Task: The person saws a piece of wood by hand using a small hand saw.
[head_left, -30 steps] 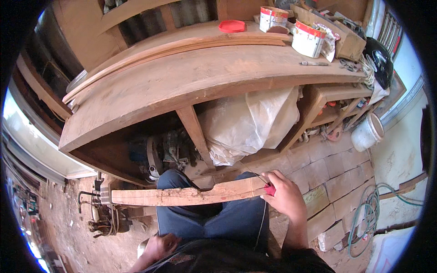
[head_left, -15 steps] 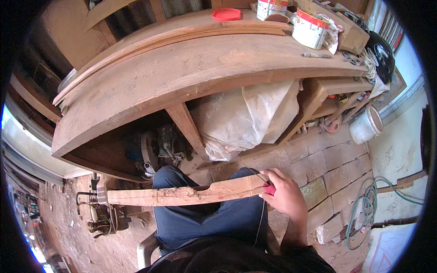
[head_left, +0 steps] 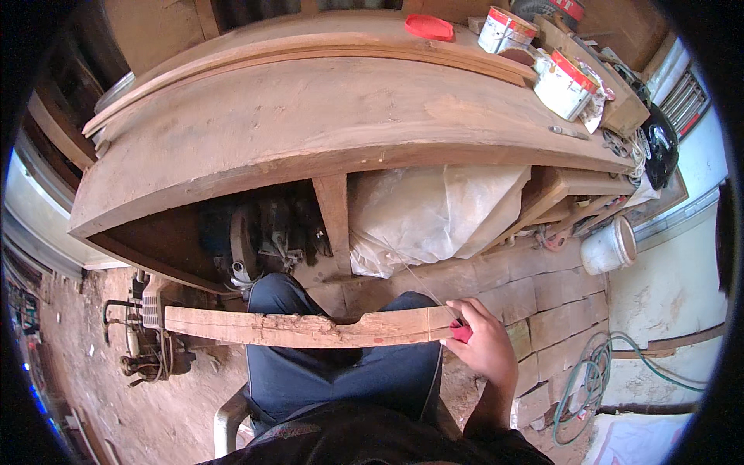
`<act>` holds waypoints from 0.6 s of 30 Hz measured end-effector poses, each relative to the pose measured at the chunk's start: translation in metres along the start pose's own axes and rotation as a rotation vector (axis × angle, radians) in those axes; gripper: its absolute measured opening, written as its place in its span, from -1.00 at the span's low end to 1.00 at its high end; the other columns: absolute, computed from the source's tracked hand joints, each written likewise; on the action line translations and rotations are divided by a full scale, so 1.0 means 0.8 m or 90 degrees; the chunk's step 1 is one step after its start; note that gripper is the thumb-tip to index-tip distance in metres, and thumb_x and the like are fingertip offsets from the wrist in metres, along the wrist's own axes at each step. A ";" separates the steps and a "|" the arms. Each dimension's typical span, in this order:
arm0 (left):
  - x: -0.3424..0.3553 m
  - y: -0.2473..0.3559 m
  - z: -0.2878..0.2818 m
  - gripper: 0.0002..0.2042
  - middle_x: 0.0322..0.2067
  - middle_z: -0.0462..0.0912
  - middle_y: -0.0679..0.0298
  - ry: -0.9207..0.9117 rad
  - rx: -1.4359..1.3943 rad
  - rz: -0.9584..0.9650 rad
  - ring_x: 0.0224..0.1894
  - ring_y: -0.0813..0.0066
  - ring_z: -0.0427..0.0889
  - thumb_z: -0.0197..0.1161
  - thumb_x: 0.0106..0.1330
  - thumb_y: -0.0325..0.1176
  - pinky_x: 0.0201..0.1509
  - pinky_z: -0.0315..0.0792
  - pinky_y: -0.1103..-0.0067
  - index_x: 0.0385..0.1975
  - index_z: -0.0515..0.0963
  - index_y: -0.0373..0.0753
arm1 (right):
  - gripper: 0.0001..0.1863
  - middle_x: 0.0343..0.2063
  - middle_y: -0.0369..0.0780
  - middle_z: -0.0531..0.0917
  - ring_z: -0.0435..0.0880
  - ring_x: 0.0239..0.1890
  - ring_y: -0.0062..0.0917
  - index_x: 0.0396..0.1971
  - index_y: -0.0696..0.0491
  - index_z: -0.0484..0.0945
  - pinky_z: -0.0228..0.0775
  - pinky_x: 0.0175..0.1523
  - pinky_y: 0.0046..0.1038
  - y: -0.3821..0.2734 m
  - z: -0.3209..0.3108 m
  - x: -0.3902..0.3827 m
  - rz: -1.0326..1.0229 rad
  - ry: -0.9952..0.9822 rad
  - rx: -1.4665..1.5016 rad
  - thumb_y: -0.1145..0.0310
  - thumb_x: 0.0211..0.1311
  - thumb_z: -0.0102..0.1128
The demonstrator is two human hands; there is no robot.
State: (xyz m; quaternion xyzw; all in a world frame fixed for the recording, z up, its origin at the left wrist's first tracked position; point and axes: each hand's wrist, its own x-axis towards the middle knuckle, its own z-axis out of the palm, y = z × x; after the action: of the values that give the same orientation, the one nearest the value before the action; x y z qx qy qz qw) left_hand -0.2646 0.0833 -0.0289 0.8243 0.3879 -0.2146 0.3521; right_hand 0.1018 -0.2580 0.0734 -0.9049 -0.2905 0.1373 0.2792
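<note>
A curved piece of wood [head_left: 256, 327], rough and chipped along its middle, lies across my thighs. My right hand [head_left: 487, 341] is closed at its right end, with the thumb close to the wood. Between the fingers is a small red-handled tool [head_left: 461, 332]. A thin, wire-like shaft [head_left: 434, 296] runs up and left from it beyond the wood's far edge; its exact kind cannot be made out. Fine lines mark the wood near the hand. My left hand is out of view.
Ahead stands a wooden workbench [head_left: 310, 108] carrying long strips, a red lid [head_left: 428, 28] and paint cans [head_left: 564, 85]. Beneath it are a circular saw [head_left: 242, 244] and plastic sheeting [head_left: 434, 213]. A white bucket [head_left: 608, 246] and coiled green hose [head_left: 585, 380] are at right; a machine [head_left: 147, 333] is at left.
The thin shaft has swung from lying low near the wood to pointing up and away from it. My right hand stays at the wood's right end. The whole view has shifted slightly.
</note>
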 end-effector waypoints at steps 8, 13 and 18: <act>0.005 -0.003 0.010 -0.85 -0.29 0.76 0.01 -0.013 -0.026 -0.003 -0.25 -0.04 0.78 0.32 0.43 -0.25 -0.15 0.63 0.15 -0.20 0.65 -0.19 | -0.36 -0.01 -0.11 0.66 0.76 -0.06 -0.19 0.17 0.10 0.55 0.60 0.06 -0.20 -0.009 0.003 0.008 0.020 -0.021 0.000 0.45 0.00 0.55; 0.010 -0.003 0.012 -0.85 -0.28 0.76 0.01 -0.020 -0.043 0.012 -0.25 -0.04 0.78 0.31 0.44 -0.26 -0.15 0.63 0.15 -0.19 0.65 -0.19 | -0.35 0.04 -0.06 0.66 0.73 0.01 -0.14 0.19 0.12 0.54 0.58 0.10 -0.20 -0.017 0.000 0.011 0.044 -0.042 -0.021 0.48 0.00 0.51; 0.005 -0.011 0.022 -0.85 -0.28 0.76 0.01 -0.027 -0.062 0.021 -0.24 -0.03 0.78 0.31 0.44 -0.27 -0.14 0.63 0.16 -0.19 0.65 -0.19 | -0.34 0.04 -0.04 0.66 0.74 -0.02 -0.16 0.18 0.17 0.55 0.58 0.09 -0.25 -0.002 0.007 0.013 0.016 -0.047 -0.052 0.51 -0.02 0.52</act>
State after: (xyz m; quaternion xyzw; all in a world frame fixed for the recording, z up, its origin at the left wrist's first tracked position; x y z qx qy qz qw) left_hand -0.2704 0.0764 -0.0466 0.8077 0.3766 -0.2070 0.4036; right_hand 0.1068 -0.2482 0.0687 -0.9136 -0.2945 0.1620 0.2290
